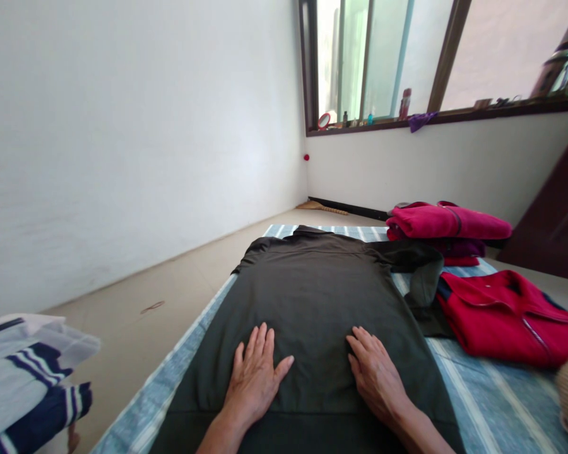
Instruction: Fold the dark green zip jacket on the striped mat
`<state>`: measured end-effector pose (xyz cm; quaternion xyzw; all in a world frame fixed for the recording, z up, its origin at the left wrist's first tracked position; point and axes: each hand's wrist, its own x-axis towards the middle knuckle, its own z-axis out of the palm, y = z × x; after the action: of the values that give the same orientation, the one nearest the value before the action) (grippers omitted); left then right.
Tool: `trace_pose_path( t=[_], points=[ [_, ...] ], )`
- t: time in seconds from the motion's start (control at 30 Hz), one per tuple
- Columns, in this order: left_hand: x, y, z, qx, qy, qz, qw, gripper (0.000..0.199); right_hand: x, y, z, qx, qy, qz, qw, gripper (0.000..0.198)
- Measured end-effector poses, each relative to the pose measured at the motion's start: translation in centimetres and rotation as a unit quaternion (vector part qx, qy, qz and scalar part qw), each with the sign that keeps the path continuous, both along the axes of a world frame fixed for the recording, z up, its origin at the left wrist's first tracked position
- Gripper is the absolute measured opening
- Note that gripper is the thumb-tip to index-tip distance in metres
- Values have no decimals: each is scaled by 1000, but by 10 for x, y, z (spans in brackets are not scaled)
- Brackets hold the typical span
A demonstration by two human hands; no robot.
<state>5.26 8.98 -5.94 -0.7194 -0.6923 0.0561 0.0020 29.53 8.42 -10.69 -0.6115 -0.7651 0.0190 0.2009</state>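
Observation:
A dark olive, collared jacket [312, 290] lies spread with its back up on a blue striped cloth [478, 391]. My left hand [255, 378] rests flat on its lower left part, fingers apart and thumb out. On the lower right part lies my right hand [376, 375], palm down with the fingers stretched forward. Neither hand grips anything. The jacket's right sleeve [419, 271] bends outward over the cloth, while the left sleeve is mostly hidden.
A folded red jacket [511, 321] lies at the right, below a stack of folded pink clothes [449, 221]. White and navy striped clothing [33, 384] is at the lower left. A broom [324, 207] lies by the far wall, under a windowsill [454, 118] with bottles.

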Motion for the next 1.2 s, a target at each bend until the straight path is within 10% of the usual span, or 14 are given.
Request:
trace_pose_path(
  t=[0.63,0.83,0.97,1.2],
  points=[
    [1,4,-9,54,-28,-17,998,68,3,-2,11,-15,33,4,999,38],
    [1,-24,11,108,-127,-181,969,49,8,-4,12,15,61,23,998,36],
    [5,-57,29,59,-171,-296,938,43,8,-24,32,53,100,118,987,31],
    [9,-82,28,-11,-193,-336,922,44,4,-83,65,-81,62,326,940,30]
  ],
)
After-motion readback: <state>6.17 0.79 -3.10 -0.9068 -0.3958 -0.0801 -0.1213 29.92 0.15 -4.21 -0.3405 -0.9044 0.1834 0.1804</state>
